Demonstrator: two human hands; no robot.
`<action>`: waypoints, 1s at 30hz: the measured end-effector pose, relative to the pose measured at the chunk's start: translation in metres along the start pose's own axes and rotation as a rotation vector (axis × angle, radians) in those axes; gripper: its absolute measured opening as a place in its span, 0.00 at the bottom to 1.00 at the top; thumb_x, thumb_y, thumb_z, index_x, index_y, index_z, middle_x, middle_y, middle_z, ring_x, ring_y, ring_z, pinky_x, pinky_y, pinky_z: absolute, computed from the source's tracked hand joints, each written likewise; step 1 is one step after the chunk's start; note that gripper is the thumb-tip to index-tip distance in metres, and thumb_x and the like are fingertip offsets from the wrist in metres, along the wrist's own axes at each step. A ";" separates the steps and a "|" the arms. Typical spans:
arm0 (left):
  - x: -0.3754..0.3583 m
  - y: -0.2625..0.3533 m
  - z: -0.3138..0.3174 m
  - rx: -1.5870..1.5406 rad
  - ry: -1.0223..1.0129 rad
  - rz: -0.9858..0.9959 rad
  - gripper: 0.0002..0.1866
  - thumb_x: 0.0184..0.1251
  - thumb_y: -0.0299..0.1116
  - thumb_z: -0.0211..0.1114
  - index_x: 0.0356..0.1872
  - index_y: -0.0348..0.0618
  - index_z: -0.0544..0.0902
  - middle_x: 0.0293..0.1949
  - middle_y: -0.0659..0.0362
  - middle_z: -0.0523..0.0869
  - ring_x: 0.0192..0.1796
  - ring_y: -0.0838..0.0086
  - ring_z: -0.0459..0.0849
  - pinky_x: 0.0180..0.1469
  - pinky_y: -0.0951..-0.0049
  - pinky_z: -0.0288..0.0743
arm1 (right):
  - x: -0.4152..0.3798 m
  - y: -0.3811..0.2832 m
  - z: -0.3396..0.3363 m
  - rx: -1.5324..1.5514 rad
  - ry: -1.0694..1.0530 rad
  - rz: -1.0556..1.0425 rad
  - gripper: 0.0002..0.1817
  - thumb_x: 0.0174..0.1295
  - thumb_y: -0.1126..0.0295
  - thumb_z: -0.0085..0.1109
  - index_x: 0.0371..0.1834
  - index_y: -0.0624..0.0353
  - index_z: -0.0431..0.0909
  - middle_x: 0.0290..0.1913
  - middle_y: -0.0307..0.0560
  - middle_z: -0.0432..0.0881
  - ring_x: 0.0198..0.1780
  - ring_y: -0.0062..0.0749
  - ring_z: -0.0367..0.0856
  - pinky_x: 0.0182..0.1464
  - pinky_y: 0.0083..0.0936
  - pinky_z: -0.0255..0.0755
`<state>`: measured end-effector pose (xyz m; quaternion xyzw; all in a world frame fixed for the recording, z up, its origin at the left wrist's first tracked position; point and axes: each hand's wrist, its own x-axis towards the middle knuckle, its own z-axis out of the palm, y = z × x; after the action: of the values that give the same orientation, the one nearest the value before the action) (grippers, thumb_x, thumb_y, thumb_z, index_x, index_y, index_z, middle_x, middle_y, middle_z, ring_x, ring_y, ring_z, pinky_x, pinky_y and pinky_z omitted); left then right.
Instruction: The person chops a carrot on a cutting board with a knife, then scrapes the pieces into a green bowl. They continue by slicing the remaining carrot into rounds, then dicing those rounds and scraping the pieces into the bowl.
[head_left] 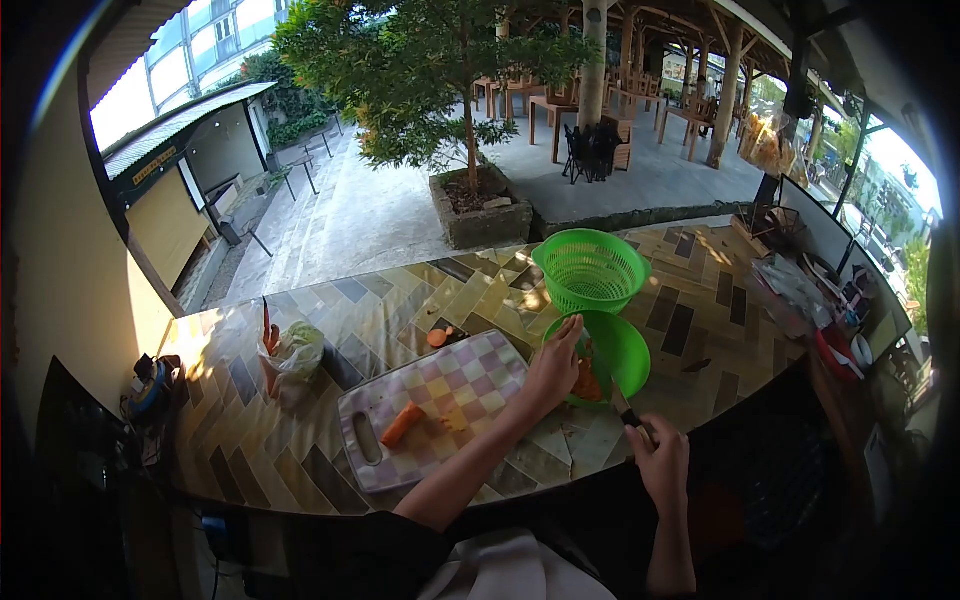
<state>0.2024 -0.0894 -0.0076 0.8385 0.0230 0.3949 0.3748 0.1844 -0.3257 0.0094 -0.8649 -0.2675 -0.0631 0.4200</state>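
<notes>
My right hand [661, 456] is closed around the black handle of a knife [624, 408], whose blade points into a green bowl [626, 345]. Chopped orange carrot [588, 378] lies in the bowl's left part. My left hand [556, 368] is at the bowl's left rim, its fingers stretched out and partly over the inside; its palm side is hidden. Left of that arm is a pink and yellow checkered cutting board [480, 362]. A piece of peeled carrot [403, 425] rests on it, with small orange bits nearby.
A green colander [592, 268] stands just behind the bowl. Carrot ends [440, 337] lie past the board's far edge. To the left is a plastic bag of vegetables [295, 352]. Plastic bags and clutter [805, 285] crowd the counter's right end.
</notes>
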 end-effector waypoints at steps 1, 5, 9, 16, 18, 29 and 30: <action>-0.005 0.001 0.003 -0.045 -0.061 -0.022 0.22 0.63 0.16 0.52 0.59 0.27 0.78 0.54 0.36 0.82 0.59 0.45 0.80 0.66 0.57 0.72 | 0.000 -0.002 -0.002 0.031 -0.021 0.067 0.14 0.65 0.67 0.67 0.43 0.69 0.81 0.22 0.53 0.81 0.21 0.31 0.82 0.25 0.29 0.69; -0.022 0.014 0.004 -0.145 -0.212 -0.073 0.19 0.62 0.17 0.54 0.54 0.27 0.81 0.54 0.37 0.83 0.59 0.47 0.81 0.64 0.59 0.73 | 0.002 -0.008 -0.003 0.131 -0.059 0.215 0.13 0.67 0.68 0.65 0.44 0.69 0.80 0.16 0.48 0.79 0.17 0.23 0.78 0.21 0.26 0.64; -0.030 0.014 0.000 -0.023 -0.354 -0.194 0.11 0.61 0.22 0.59 0.40 0.30 0.86 0.41 0.39 0.87 0.47 0.46 0.85 0.53 0.54 0.78 | 0.005 -0.002 0.000 0.163 -0.064 0.227 0.12 0.67 0.68 0.65 0.43 0.69 0.80 0.13 0.46 0.77 0.15 0.22 0.76 0.20 0.26 0.62; -0.023 0.014 -0.027 0.182 -0.100 -0.130 0.07 0.60 0.28 0.69 0.34 0.33 0.86 0.35 0.44 0.87 0.39 0.50 0.85 0.45 0.55 0.79 | 0.004 0.006 0.011 0.134 -0.021 0.132 0.11 0.68 0.68 0.65 0.42 0.67 0.79 0.14 0.45 0.76 0.14 0.22 0.74 0.19 0.26 0.60; -0.024 -0.003 -0.029 0.168 0.020 0.018 0.08 0.59 0.28 0.70 0.37 0.35 0.87 0.35 0.48 0.87 0.37 0.51 0.84 0.46 0.55 0.78 | 0.006 0.006 0.014 0.103 -0.020 0.079 0.12 0.68 0.67 0.64 0.43 0.67 0.79 0.15 0.44 0.76 0.14 0.20 0.73 0.18 0.25 0.60; -0.125 -0.012 -0.132 0.213 0.103 -0.523 0.14 0.63 0.25 0.65 0.48 0.31 0.85 0.39 0.46 0.88 0.41 0.55 0.88 0.49 0.62 0.79 | -0.020 -0.031 0.043 0.492 -0.581 0.298 0.15 0.71 0.63 0.61 0.45 0.67 0.77 0.15 0.39 0.75 0.13 0.17 0.71 0.15 0.20 0.60; -0.140 -0.015 -0.142 0.285 0.090 -0.528 0.14 0.64 0.25 0.65 0.49 0.30 0.85 0.40 0.45 0.88 0.42 0.54 0.87 0.50 0.62 0.78 | -0.023 -0.028 0.052 0.478 -0.611 0.296 0.15 0.71 0.63 0.61 0.45 0.67 0.78 0.15 0.39 0.75 0.13 0.17 0.71 0.15 0.20 0.60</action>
<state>0.0138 -0.0392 -0.0495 0.8293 0.3120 0.3134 0.3417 0.1446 -0.2817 -0.0116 -0.7512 -0.2597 0.3213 0.5148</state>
